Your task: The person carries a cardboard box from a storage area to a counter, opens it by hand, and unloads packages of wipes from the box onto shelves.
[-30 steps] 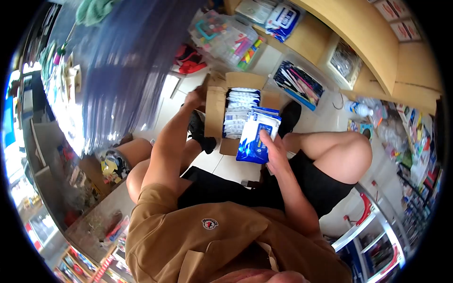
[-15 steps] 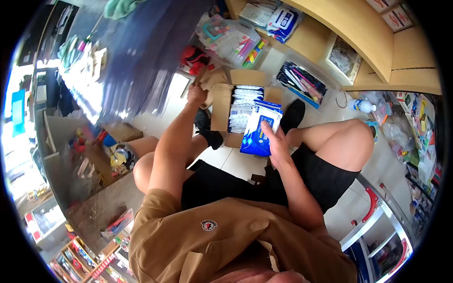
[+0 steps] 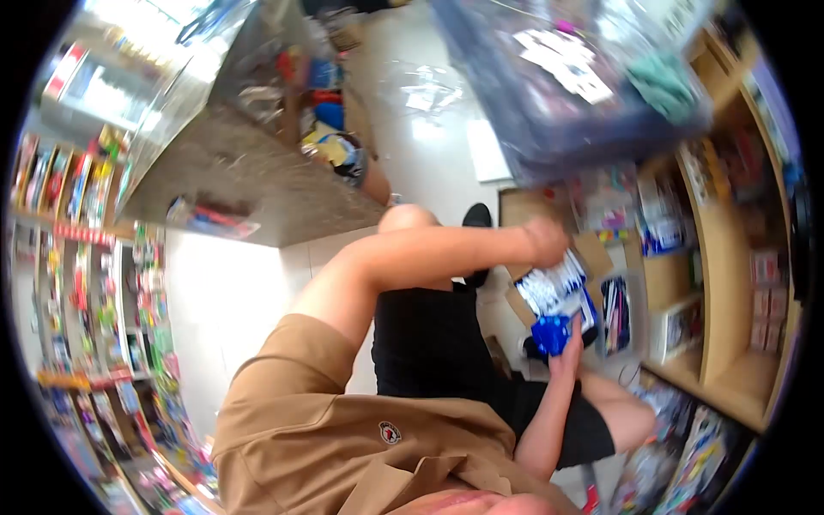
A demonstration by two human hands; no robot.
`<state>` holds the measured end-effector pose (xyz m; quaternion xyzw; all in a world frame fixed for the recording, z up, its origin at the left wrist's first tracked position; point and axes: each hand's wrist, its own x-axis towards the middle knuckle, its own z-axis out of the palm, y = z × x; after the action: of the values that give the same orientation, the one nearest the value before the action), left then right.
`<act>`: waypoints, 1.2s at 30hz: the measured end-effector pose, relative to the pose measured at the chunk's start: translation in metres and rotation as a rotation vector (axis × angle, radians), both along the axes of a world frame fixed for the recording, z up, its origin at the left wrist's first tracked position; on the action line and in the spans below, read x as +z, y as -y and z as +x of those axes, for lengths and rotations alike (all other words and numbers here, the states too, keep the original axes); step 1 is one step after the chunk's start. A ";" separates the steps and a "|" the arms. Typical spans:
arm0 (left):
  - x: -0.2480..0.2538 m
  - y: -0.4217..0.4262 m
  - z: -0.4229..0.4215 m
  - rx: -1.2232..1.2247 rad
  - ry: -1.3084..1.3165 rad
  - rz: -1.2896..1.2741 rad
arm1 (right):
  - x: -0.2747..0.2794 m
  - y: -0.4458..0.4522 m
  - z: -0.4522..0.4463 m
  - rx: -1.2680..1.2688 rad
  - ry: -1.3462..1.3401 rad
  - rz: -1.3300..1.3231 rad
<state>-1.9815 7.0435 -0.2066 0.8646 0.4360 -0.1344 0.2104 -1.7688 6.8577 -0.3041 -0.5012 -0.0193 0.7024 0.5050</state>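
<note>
My right hand (image 3: 566, 354) grips a shiny blue-and-white plastic packet (image 3: 550, 333) at the near side of an open cardboard box (image 3: 520, 307). Rows of white packets (image 3: 539, 290) fill the box. Over the box's far side is my left hand (image 3: 547, 243), smeared by motion, so its fingers cannot be made out. A brown cardboard flap (image 3: 592, 255) sticks out beside it. The print on the packet is too blurred to read.
A clear tub of pens (image 3: 615, 313) stands right of the box, beside wooden shelving (image 3: 717, 283). A plastic-covered stack (image 3: 549, 129) rises beyond. On the left is a grey-brown counter (image 3: 266, 184). My black shoe (image 3: 477, 225) rests left of the box.
The view has swung left, so the box appears farther right. My left hand has moved from a piece of brown cardboard to above the box. The packet stays in my right hand.
</note>
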 end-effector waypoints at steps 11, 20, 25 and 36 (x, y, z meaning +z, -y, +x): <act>-0.039 0.075 0.064 0.595 0.790 -0.616 | 0.044 -0.029 0.021 0.015 0.523 0.136; -0.013 0.085 0.061 0.722 0.883 -0.816 | 0.073 -0.034 0.001 0.146 0.601 0.129; -0.018 0.081 0.056 0.768 0.770 -0.758 | 0.092 -0.049 -0.024 0.025 0.454 0.052; -0.061 0.081 0.096 0.802 0.793 -0.668 | 0.083 -0.031 0.005 0.033 0.584 0.155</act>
<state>-1.8851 6.9629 -0.2677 0.5071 0.5488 0.1552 0.6462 -1.7636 6.8885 -0.2212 -0.6418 -0.2255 0.5330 0.5031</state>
